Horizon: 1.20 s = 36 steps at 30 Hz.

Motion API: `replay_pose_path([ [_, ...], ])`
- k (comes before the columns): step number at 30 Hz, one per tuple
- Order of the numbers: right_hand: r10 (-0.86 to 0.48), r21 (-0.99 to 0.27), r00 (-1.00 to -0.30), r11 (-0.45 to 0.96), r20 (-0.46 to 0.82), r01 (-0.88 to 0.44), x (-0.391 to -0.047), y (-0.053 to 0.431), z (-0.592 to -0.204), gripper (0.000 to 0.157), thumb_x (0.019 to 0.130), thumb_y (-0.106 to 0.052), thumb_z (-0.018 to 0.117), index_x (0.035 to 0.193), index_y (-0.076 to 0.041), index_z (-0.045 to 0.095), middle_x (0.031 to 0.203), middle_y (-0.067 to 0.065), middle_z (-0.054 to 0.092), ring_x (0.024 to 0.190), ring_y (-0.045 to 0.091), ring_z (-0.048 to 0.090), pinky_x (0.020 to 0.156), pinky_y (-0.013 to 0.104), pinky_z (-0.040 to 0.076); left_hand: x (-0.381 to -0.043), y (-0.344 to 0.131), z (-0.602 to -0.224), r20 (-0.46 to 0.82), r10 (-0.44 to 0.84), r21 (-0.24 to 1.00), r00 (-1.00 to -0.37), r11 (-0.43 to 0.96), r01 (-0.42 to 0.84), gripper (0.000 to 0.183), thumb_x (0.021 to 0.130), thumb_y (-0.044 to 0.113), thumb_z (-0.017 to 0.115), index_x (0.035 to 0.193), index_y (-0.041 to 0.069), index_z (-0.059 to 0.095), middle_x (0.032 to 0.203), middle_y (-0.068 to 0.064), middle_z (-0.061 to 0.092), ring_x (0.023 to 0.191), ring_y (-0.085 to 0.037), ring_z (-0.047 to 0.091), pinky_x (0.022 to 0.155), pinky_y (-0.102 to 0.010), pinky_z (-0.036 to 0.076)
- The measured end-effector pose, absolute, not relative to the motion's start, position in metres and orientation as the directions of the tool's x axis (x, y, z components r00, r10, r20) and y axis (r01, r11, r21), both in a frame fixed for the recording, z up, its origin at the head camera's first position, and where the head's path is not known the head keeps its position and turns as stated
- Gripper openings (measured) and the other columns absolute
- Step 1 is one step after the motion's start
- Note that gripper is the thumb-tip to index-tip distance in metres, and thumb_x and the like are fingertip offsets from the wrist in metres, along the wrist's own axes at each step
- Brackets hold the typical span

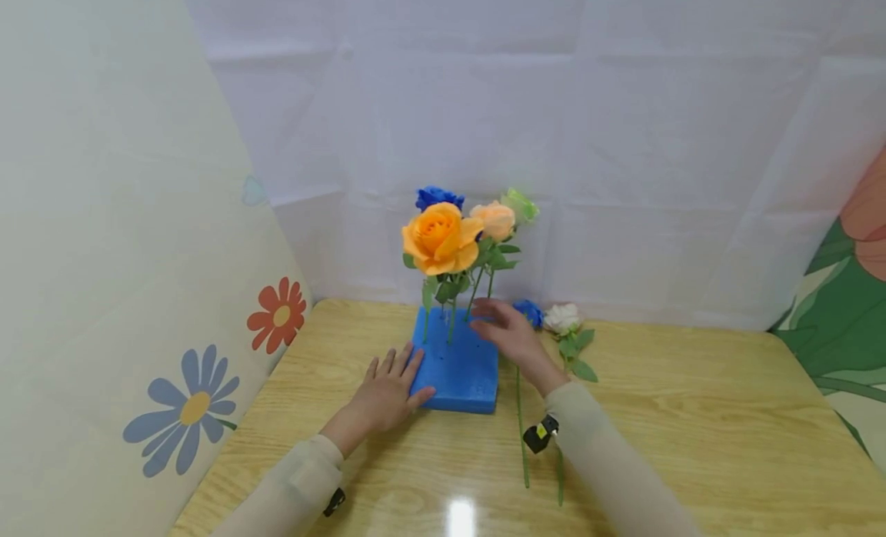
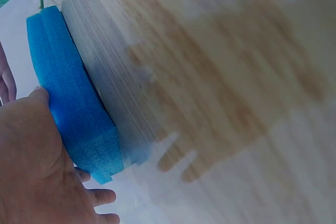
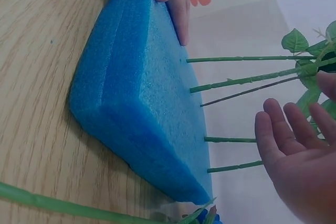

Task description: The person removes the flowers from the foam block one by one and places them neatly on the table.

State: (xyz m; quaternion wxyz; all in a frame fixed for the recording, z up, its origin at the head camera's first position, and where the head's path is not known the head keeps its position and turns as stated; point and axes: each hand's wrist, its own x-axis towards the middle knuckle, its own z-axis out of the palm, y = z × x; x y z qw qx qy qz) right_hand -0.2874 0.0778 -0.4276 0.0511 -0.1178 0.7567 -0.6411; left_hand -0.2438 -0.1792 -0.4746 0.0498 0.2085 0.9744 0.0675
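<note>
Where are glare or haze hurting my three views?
Head: a white glare spot on the table near the bottom edge, clear of the blue block; left wrist: the tabletop looks hazy and washed out, with a darker hand-shaped patch; right wrist: a bit dim, but the stems are readable.

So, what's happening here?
A person's left hand rests on a flat blue foam block, where green-stemmed orange, peach, pale green and blue roses stand. The right hand is beside their stems, apparently holding nothing. Another blue rose and a white rose lie on the light wooden table, right of the block.
</note>
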Motion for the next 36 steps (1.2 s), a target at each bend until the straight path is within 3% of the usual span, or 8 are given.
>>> replay_pose_path([
  [13,-0.258,-0.978,-0.962,0.159,0.094,-0.138,-0.295,0.065,-0.431,0.048,0.099,-0.022,0.069,0.144,-0.015,0.055,0.139,0.014,0.061,0.127,0.032,0.058,0.105,0.05,0.047,-0.245,-0.18,-0.476,-0.07,0.409,0.156,-0.91,0.905,0.395,0.081,0.104,0.06,0.039,0.161,0.005,0.024,0.167,-0.021,0.015,0.149,-0.051,0.021,0.117,-0.069,0.018],
  [26,-0.296,-0.975,-0.944,0.119,0.145,-0.187,-0.297,0.052,-0.435,0.049,0.099,-0.013,0.067,0.146,-0.008,0.053,0.138,0.016,0.061,0.127,0.035,0.057,0.104,0.05,0.048,-0.245,-0.18,-0.476,-0.079,0.412,0.171,-0.908,0.903,0.395,0.082,0.104,0.062,0.036,0.161,0.005,0.023,0.168,-0.022,0.014,0.149,-0.052,0.019,0.117,-0.069,0.015],
  [36,-0.211,-0.98,-0.967,0.104,0.144,-0.169,-0.304,0.041,-0.439,0.029,0.096,-0.013,0.071,0.124,-0.006,0.069,0.118,0.01,0.072,0.11,0.025,0.068,0.099,0.043,0.053,-0.243,-0.178,-0.472,-0.089,0.398,0.153,-0.913,0.911,0.382,0.078,0.105,0.058,0.04,0.161,0.005,0.024,0.168,-0.021,0.015,0.15,-0.051,0.02,0.117,-0.069,0.017],
])
